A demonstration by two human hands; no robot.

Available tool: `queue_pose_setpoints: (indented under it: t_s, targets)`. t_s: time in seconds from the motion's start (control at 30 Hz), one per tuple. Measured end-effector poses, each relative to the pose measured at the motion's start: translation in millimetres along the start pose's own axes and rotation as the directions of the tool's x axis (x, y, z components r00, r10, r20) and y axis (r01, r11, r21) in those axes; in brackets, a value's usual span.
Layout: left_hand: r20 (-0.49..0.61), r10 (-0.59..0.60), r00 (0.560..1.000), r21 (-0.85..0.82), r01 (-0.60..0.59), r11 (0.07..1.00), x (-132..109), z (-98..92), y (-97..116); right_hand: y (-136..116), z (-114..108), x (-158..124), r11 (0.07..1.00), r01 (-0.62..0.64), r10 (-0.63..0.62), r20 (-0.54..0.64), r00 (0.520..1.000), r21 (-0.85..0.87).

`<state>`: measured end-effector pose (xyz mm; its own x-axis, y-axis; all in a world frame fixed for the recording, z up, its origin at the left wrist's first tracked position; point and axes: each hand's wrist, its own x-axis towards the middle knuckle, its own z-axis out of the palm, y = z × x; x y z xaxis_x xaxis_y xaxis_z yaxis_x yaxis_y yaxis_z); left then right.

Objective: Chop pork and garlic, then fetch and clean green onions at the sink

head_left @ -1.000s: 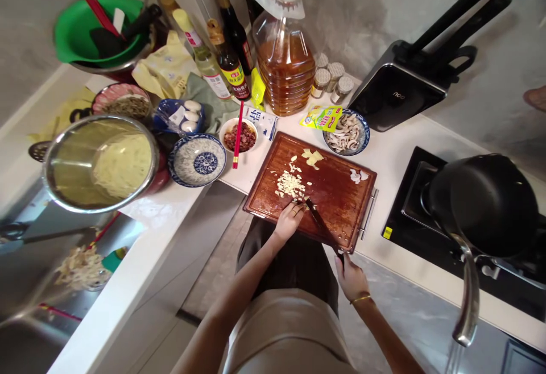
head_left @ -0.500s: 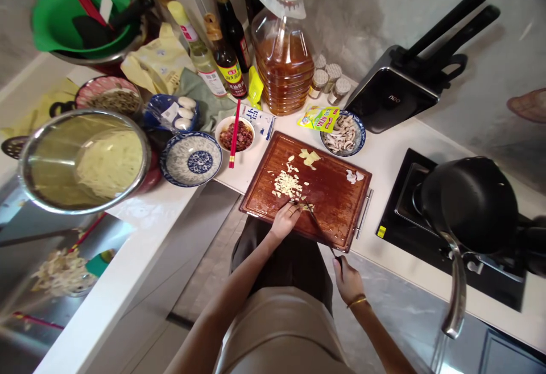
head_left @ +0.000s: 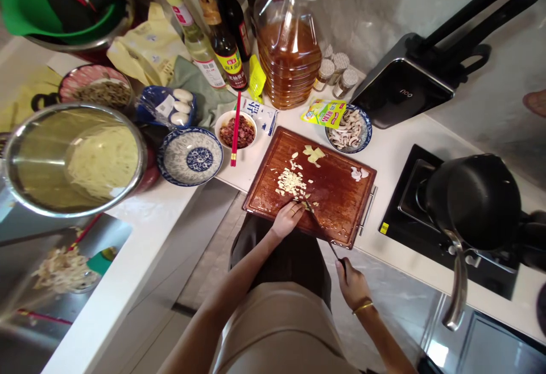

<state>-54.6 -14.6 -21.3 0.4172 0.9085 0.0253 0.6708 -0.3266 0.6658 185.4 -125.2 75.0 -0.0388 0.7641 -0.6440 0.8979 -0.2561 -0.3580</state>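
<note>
My right hand (head_left: 353,284) is wrapped round the handle of a kitchen knife (head_left: 323,229), whose blade lies across the near part of a wooden cutting board (head_left: 336,203). At the board's near edge my left hand (head_left: 287,219) has its fingers bent and pressed together by the knife's tip; what they hold down is mostly hidden. Small pale chopped pieces, seemingly garlic (head_left: 290,181), lie in a heap just beyond those fingers. Farther back are thin yellowish slices (head_left: 313,154), and whitish scraps (head_left: 359,174) sit at the right.
Behind the board stand a bowl of sliced mushrooms (head_left: 350,135), a bowl of dark reddish meat (head_left: 242,136) with red chopsticks (head_left: 235,129), and an oil jug (head_left: 288,50). A blue-patterned bowl (head_left: 190,157) and steel pot (head_left: 72,208) are left; a wok (head_left: 473,203) sits right.
The view has shifted slightly, so the surroundings appear displaced. Both hands stay in nearly the same place at the board, with the knife still in my right hand.
</note>
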Motion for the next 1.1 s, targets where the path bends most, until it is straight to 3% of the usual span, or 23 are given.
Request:
queue_pose_setpoints:
  t_s: [0.13, 0.33, 0.5, 0.7, 0.93, 1.1]
  targets:
    - [-0.002, 0.005, 1.0, 0.001, -0.005, 1.0, 1.4, 2.3, -0.8, -3.6, 8.4, 8.4, 0.999, -0.038, 0.037, -0.019, 0.999, -0.007]
    - [0.001, -0.035, 0.999, -0.015, 0.035, 0.999, 4.0, -4.4, 2.9, -4.5, 9.7, -3.1, 0.982, -0.049, 0.059, -0.053, 0.997, 0.184]
    - [-0.008, 0.0, 1.0, -0.036, 0.0, 0.999, 4.7, -10.2, 4.1, -9.3, 3.4, -12.1, 0.988, -0.059, 0.062, -0.016, 0.998, 0.142]
    - [-0.041, 0.097, 0.994, 0.107, -0.092, 0.99, 8.3, -4.3, 0.5, -20.7, 12.4, -1.5, 0.993, -0.12, 0.12, -0.019, 0.993, 0.012]
    - [-0.073, 0.127, 0.989, 0.125, -0.117, 0.985, 6.8, -13.1, 3.5, -21.8, 25.5, -5.5, 0.968, -0.124, 0.14, -0.059, 0.988, 0.218]
    - [-0.077, 0.098, 0.992, 0.122, -0.088, 0.989, 0.6, -20.7, 1.3, -24.2, 20.2, -16.0, 0.978, -0.117, 0.122, -0.017, 0.992, 0.175]
